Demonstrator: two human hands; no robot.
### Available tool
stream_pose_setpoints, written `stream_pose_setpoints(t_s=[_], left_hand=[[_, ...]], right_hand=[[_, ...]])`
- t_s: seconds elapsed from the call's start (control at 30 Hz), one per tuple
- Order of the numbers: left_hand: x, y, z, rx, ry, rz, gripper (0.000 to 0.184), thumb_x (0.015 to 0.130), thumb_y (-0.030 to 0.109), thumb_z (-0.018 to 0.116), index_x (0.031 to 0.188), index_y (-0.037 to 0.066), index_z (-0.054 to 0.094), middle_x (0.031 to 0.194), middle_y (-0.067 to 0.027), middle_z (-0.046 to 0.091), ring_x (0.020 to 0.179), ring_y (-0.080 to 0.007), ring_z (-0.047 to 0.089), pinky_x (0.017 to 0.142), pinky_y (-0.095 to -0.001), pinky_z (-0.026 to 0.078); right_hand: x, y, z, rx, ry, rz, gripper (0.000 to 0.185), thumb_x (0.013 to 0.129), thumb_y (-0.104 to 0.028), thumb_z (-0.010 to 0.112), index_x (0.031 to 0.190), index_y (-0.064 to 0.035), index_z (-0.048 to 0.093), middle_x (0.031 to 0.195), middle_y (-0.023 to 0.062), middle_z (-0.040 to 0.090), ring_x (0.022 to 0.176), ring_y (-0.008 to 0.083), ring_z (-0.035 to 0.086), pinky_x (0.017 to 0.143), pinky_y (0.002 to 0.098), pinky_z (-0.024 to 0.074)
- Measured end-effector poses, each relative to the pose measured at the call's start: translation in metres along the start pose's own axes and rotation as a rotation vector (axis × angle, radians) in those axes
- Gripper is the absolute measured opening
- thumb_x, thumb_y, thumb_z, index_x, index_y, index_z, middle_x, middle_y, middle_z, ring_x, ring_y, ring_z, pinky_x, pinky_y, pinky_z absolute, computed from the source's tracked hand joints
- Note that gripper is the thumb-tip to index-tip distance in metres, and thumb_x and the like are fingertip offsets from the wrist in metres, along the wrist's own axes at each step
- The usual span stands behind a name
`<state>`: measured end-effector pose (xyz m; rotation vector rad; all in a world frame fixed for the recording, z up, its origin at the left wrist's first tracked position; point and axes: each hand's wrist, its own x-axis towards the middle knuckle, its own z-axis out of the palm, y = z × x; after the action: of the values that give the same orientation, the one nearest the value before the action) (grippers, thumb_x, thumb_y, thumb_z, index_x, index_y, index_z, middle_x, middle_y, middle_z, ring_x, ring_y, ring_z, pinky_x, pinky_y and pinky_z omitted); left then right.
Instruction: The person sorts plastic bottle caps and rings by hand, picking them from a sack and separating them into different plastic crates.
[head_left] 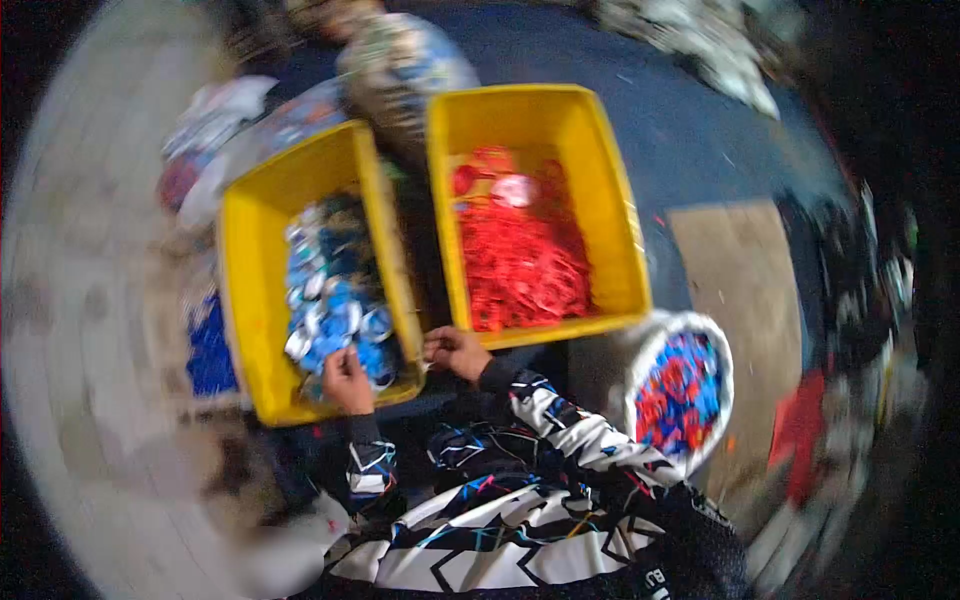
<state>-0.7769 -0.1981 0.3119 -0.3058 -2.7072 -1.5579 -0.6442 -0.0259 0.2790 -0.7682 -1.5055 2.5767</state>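
Observation:
Two yellow bins stand side by side. The left yellow bin point(245, 300) holds blue and white pieces point(340, 315), with darker ones further back. In the right yellow bin point(610, 215) lies a heap of red pieces point(520, 260) with a pale round one on top. My left hand point(347, 382) is over the near end of the left bin, its fingertips together at the blue pieces; what they hold, if anything, is too small to tell. Between the bins' near corners is my right hand point(458, 353), its fingers curled and blurred, contents unclear.
A white sack point(727, 400) of mixed red and blue pieces stands at the right, beside a flat brown board point(745, 290). Filled bags point(215, 130) lie behind the left bin. A blurred, patterned bundle point(405, 70) is behind both bins. Something red point(797, 435) lies far right.

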Motion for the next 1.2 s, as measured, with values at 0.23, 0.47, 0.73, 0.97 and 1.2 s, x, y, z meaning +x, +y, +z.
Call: stream_pose_setpoints(t_s=[0.23,0.47,0.73,0.97,1.2], left_hand=[[-0.046,0.093,0.112,-0.151,-0.46,0.218,0.016,0.083,0.015,0.062,0.079,0.001,0.056,0.066,-0.0015,0.055,0.058,-0.0067,0.047,0.054,-0.0223,0.04],[-0.216,0.184,0.232,-0.165,-1.036,0.484,0.018,0.081,0.018,0.063,0.08,0.001,0.06,0.072,-0.0032,0.059,0.065,-0.0102,0.052,0.061,-0.0261,0.043],[-0.46,0.135,0.416,0.213,-1.458,0.141,0.051,0.07,0.034,0.072,0.102,-0.002,0.054,0.086,-0.016,0.062,0.085,-0.025,0.06,0.075,-0.0334,0.047],[-0.513,0.123,0.472,0.636,-1.192,0.274,0.036,0.068,0.032,0.071,0.086,0.003,0.062,0.085,-0.0165,0.064,0.084,-0.0328,0.061,0.076,-0.0392,0.047],[-0.482,0.107,0.45,0.689,-1.125,0.206,0.038,0.069,0.038,0.065,0.077,0.001,0.068,0.079,-0.0196,0.064,0.079,-0.0353,0.062,0.075,-0.0417,0.048]], right_hand=[[-0.13,0.044,-0.11,0.035,0.463,-0.061,0.027,0.078,-0.008,0.063,0.102,0.0028,0.056,0.081,0.0053,0.061,0.071,0.0118,0.056,0.064,0.0248,0.0463],[-0.304,0.112,-0.239,0.15,1.102,-0.124,0.029,0.078,-0.008,0.062,0.104,0.0012,0.056,0.079,0.0078,0.06,0.066,0.013,0.057,0.057,0.0261,0.0467],[-0.475,0.204,-0.288,0.491,1.592,-0.013,0.028,0.072,-0.008,0.064,0.097,0.0021,0.057,0.074,0.009,0.062,0.063,0.015,0.059,0.054,0.0282,0.0488],[-0.51,0.248,-0.299,0.474,1.537,0.154,0.023,0.072,-0.01,0.064,0.093,-0.0006,0.059,0.073,0.0097,0.063,0.061,0.0145,0.06,0.054,0.0281,0.0484],[-0.462,0.219,-0.325,-0.048,1.478,0.404,0.042,0.064,-0.032,0.073,0.088,-0.0004,0.061,0.082,0.0195,0.063,0.08,0.0311,0.062,0.073,0.0374,0.0483]])
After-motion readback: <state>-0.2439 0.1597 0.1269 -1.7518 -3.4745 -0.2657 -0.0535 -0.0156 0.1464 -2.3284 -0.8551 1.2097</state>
